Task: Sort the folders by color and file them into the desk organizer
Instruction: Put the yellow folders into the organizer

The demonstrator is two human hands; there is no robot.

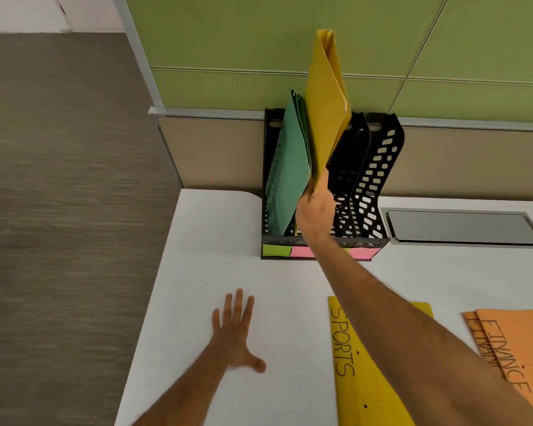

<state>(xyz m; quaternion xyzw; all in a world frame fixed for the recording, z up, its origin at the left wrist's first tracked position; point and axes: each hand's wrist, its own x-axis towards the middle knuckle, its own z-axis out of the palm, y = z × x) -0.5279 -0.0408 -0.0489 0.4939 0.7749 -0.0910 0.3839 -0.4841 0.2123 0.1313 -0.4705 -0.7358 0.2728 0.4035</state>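
Fingers [313, 196] pinch yellow folder [325, 112] (left flat).

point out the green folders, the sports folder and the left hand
green folders [288, 167], head view, on the front cover
sports folder [356, 382], head view, below the lettering
left hand [233, 336], head view, back of the hand

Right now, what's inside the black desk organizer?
Green folders stand in the desk organizer's leftmost slot. The right hand holds a yellow folder in the next slot. The two right slots look empty; the folders and arm hide the slot bottoms.
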